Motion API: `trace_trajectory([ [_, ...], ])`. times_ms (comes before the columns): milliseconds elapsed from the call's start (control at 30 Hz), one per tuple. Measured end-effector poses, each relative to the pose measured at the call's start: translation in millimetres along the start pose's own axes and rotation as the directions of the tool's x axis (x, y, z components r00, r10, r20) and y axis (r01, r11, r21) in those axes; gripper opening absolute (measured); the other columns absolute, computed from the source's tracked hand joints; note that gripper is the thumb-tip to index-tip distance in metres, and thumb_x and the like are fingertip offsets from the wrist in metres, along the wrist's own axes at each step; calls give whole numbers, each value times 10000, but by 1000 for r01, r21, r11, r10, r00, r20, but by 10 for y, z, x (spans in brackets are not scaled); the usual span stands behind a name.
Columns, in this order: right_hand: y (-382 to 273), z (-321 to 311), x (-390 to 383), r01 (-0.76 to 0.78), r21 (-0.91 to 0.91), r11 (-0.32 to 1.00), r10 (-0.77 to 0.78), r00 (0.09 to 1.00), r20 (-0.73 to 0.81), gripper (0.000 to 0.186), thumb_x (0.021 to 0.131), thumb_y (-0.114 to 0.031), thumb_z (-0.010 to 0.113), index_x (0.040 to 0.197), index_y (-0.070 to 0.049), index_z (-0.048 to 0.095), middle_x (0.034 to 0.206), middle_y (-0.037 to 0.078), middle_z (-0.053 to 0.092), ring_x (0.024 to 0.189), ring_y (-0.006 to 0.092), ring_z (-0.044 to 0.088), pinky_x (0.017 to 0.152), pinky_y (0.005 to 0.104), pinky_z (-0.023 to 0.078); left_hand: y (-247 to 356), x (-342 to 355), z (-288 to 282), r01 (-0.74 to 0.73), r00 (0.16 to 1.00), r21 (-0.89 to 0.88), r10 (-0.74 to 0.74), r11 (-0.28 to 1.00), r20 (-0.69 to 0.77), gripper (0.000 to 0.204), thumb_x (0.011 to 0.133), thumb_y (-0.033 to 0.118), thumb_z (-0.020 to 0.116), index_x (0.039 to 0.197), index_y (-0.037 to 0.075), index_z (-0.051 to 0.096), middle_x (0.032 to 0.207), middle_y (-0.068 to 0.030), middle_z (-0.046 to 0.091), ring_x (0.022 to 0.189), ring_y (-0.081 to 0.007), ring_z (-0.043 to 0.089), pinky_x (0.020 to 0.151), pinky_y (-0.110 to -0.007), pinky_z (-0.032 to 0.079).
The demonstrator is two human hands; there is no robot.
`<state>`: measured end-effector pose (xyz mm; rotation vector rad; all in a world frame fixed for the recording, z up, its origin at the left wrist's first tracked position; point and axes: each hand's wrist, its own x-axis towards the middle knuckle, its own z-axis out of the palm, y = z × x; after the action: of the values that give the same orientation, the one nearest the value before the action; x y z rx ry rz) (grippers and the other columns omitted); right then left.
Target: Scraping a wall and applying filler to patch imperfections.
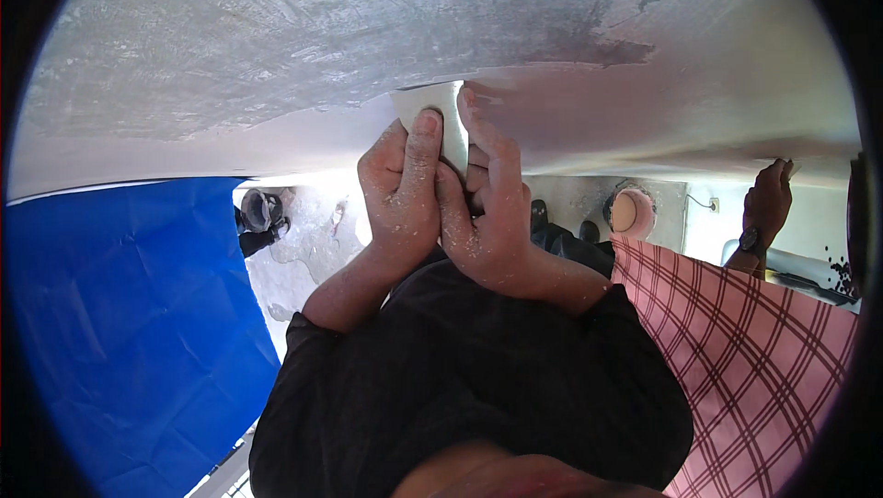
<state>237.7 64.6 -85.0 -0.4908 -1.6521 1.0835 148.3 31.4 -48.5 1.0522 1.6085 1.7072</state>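
Note:
Both of my hands are closed together on a flat, pale scraper (453, 135), whose upper edge meets the wall. My left hand (402, 181) grips it with the thumb laid along its face. My right hand (487, 208) is wrapped against the other side, the index finger stretched up beside the bright edge. Whitish dust speckles the fingers and wrists. The scraper's lower part is hidden in my hands. Above them the wall carries a rough grey patch (368, 20); around the scraper its surface (589, 98) is smooth and paler.
A blue sheet (138, 323) hangs at left, and a pink checked cloth (736, 342) at right. Buckets stand on the floor, a dark one (261, 210) and a pinkish one (633, 214). Another person's hand (768, 199) touches the wall at far right.

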Motion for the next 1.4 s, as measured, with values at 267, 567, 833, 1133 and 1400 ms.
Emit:
trace_trajectory([
  [267,45,-375,16,-213,145,966,185,965,184,574,922,18,569,1448,7,339,1300,255,536,897,230,657,763,325,516,-16,-57,192,6,1000,-10,-6,1000,-11,313,1040,203,493,805,12,575,693,4,564,638,-31,455,534,-221,364],
  [567,32,-774,152,-328,147,933,314,943,108,552,935,61,529,1433,29,293,1390,274,482,1136,248,613,873,303,506,145,184,640,217,968,-156,-192,964,163,377,1033,211,513,690,54,510,603,17,539,527,-27,452,420,-220,332],
  [833,135,-969,237,-143,242,960,158,986,-43,594,956,75,432,1476,6,152,850,154,630,493,70,533,426,194,396,-19,331,924,8,963,-47,5,999,269,434,1042,278,480,724,-7,565,565,-39,576,485,-71,533,385,-256,387],
  [1133,-42,-912,199,-169,190,967,199,967,-156,567,967,61,430,1468,22,166,822,153,635,491,68,539,410,185,392,120,274,883,156,928,-117,-105,981,357,367,1045,249,491,781,14,595,683,3,611,636,-25,507,523,-216,405],
  [1400,-101,-804,59,-185,270,945,242,950,-196,575,984,42,433,1474,-4,136,855,157,646,498,66,531,433,179,396,109,297,797,122,890,-81,-73,989,450,385,1040,284,494,788,12,596,628,-1,594,564,-38,519,457,-212,392],
])
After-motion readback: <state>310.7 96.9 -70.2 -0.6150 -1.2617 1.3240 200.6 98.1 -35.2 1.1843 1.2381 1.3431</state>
